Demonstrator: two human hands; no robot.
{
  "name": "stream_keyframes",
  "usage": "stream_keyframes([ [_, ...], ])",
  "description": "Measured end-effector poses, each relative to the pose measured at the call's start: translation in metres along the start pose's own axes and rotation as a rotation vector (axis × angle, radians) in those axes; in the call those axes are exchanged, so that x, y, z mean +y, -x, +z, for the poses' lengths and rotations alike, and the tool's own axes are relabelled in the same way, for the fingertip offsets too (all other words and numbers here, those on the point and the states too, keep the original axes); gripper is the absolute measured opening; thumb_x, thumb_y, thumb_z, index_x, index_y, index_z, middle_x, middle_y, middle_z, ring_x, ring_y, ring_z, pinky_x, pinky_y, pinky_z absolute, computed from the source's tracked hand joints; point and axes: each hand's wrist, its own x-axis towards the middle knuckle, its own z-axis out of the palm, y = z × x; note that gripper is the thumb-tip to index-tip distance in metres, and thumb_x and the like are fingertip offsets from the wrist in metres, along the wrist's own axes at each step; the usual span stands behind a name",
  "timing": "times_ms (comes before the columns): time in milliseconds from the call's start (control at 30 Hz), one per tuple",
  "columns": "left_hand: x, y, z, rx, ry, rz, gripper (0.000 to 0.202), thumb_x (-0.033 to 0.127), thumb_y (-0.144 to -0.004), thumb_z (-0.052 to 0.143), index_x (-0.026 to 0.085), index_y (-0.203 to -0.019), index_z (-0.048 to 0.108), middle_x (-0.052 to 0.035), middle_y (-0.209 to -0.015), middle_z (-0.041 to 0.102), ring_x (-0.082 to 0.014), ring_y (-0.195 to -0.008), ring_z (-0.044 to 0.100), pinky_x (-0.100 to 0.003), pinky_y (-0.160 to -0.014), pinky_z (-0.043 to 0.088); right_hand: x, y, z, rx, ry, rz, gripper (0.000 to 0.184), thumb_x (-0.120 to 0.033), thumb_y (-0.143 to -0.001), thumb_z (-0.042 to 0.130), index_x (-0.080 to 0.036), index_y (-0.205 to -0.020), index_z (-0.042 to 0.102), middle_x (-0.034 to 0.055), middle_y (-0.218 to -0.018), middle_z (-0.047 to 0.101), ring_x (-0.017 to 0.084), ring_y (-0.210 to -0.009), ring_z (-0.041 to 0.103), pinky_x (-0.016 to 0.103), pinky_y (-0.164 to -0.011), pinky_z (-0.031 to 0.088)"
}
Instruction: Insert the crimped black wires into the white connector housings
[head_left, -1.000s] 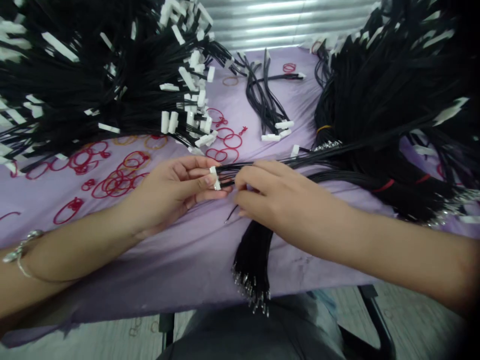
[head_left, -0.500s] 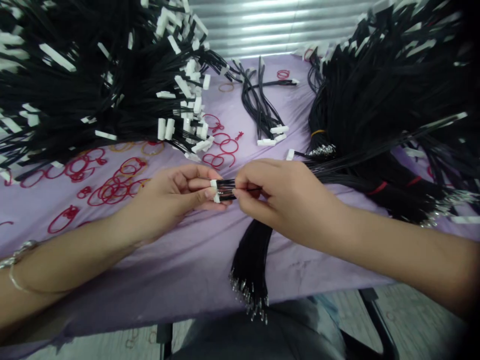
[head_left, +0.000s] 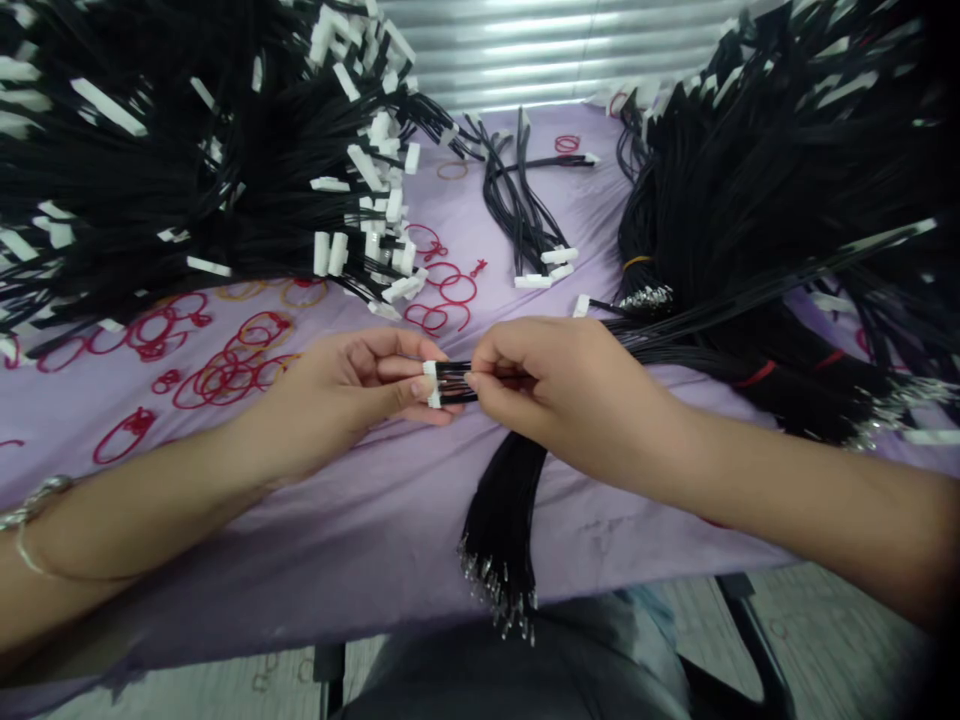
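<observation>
Between thumb and fingers, my left hand (head_left: 375, 380) pinches a white connector (head_left: 431, 384) with several black wires running out to the right. Close beside it, my right hand (head_left: 547, 375) is closed on those black wires (head_left: 454, 382), a short way from the connector. The wires' far ends are hidden behind the right hand. Below my right hand, a bundle of black wires (head_left: 506, 500) with bare metal terminals lies over the purple cloth, its upper part hidden by the hand.
Left stands a big heap of black cables (head_left: 187, 160) with white connectors; another cable pile (head_left: 757, 170) fills the right. A few finished-looking cables (head_left: 517, 200) lie between. Red rubber bands (head_left: 225, 370) are scattered on the purple cloth (head_left: 360, 560). Blinds (head_left: 555, 50) rise behind.
Both hands keep nearly the same place and hold. The right fingers have shifted very slightly on the wires; the camera view has moved a little.
</observation>
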Motion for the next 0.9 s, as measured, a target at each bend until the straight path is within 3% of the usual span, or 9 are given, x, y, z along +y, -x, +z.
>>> stream_keyframes([
  [133,-0.001,-0.001,0.0,0.007,0.011,-0.013,0.014,0.013,-0.08,0.071,0.013,-0.092,0.064,-0.0006,-0.083,0.075,-0.0113,-0.075,0.072,-0.019,-0.074,0.06,0.002,0.001,0.008,0.031,0.046,-0.046,0.01,-0.014,-0.08,0.058,-0.011,-0.07,0.061,-0.002,-0.062,0.057,0.006,-0.057,0.047,0.019,-0.056,0.032],
  [267,-0.004,-0.003,-0.001,0.019,0.016,-0.002,0.017,0.014,-0.074,0.075,0.013,-0.088,0.066,-0.002,-0.081,0.075,-0.0138,-0.073,0.072,-0.02,-0.072,0.06,0.001,-0.002,0.014,-0.038,0.173,-0.053,0.012,-0.015,-0.084,0.054,-0.009,-0.078,0.063,0.0035,-0.071,0.062,0.012,-0.064,0.052,0.024,-0.06,0.037],
  [433,-0.002,-0.003,0.003,0.076,0.069,0.006,0.018,0.01,-0.073,0.075,0.012,-0.088,0.065,-0.0032,-0.082,0.074,-0.0138,-0.075,0.072,-0.02,-0.073,0.06,-0.01,0.004,-0.004,0.009,0.371,-0.251,0.022,-0.017,-0.09,0.046,-0.01,-0.082,0.065,0.0124,-0.093,0.062,0.02,-0.085,0.053,0.033,-0.074,0.04],
  [500,0.0,-0.003,0.005,0.11,0.113,-0.004,0.019,0.008,-0.071,0.076,0.011,-0.086,0.065,-0.0022,-0.077,0.072,-0.0123,-0.071,0.071,-0.017,-0.069,0.059,-0.013,0.008,-0.012,-0.113,0.285,-0.355,0.023,-0.02,-0.092,0.046,-0.013,-0.082,0.065,0.0106,-0.097,0.06,0.019,-0.088,0.051,0.032,-0.076,0.04],
  [600,0.004,-0.004,0.007,0.144,0.134,-0.031,0.018,0.005,-0.07,0.075,0.012,-0.083,0.065,0.0,-0.07,0.07,-0.0112,-0.066,0.069,-0.015,-0.065,0.058,-0.011,0.012,-0.016,-0.491,0.134,-0.477,0.016,-0.017,-0.089,0.053,-0.015,-0.076,0.062,0.0039,-0.085,0.059,0.014,-0.083,0.051,0.027,-0.075,0.041],
  [667,0.006,-0.004,0.008,0.151,0.127,-0.033,0.017,0.004,-0.07,0.074,0.013,-0.082,0.065,0.0005,-0.068,0.069,-0.0112,-0.065,0.069,-0.016,-0.065,0.058,-0.007,0.01,-0.016,-0.582,0.067,-0.479,0.018,-0.014,-0.089,0.054,-0.014,-0.073,0.061,0.0024,-0.081,0.059,0.013,-0.082,0.052,0.025,-0.076,0.042],
  [833,0.006,-0.004,0.009,0.128,0.15,-0.037,0.018,0.005,-0.069,0.076,0.014,-0.08,0.066,0.0019,-0.065,0.067,-0.0104,-0.061,0.067,-0.015,-0.061,0.057,-0.006,0.007,-0.02,-0.434,-0.174,-0.346,0.012,-0.016,-0.09,0.055,-0.015,-0.082,0.064,0.0011,-0.094,0.064,0.007,-0.086,0.057,0.018,-0.08,0.043],
  [900,0.006,-0.003,0.008,0.123,0.156,-0.03,0.017,0.005,-0.069,0.076,0.013,-0.079,0.066,0.0015,-0.066,0.068,-0.0099,-0.062,0.067,-0.014,-0.06,0.057,-0.008,0.008,-0.02,-0.381,-0.184,-0.298,0.011,-0.015,-0.09,0.053,-0.015,-0.084,0.062,-0.0004,-0.089,0.063,0.005,-0.08,0.056,0.016,-0.076,0.042],
])
